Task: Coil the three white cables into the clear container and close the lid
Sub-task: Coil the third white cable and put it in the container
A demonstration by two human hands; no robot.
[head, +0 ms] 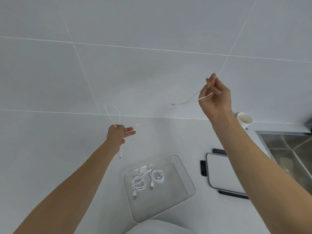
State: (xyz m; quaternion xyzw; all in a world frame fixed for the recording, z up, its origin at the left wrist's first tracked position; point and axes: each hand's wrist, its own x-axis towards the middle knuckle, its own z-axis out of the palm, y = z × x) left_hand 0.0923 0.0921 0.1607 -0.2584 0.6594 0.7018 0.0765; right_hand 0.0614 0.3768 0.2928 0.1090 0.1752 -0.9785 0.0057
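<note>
Both hands are up in the air, above the desk (pixel 67 141). My left hand (pixel 118 135) pinches the third white cable (pixel 121 150). A small loop stands up over the hand, and one plug end hangs down under it. Two fingers of that hand stick out straight. My right hand (pixel 215 100) is higher and well apart from the left one. It pinches a white cable too, and a loose bit trails off toward the left. I think it is the same cable, but the part between the hands is too blurry to see. This cable is not coiled yet, apart from that one small loop.

Down below, the clear container (pixel 160 205) sits open on the desk. Two cables are in it already. One coiled cable (pixel 138 184) lies on the left and the other coiled cable (pixel 157 176) lies just beside it on the right. So two of the three are done.

What is left, I think: wind up this last cable, put it in with the others, then close the box. The lid (pixel 222 173) lies flat on the desk just to the right of the container. It has dark clips (pixel 203 168) on its edges.

Farther off, a paper cup (pixel 244 119) stands by the tiled wall (pixel 152 31). A metal sink (pixel 290 149) is at the far right.
</note>
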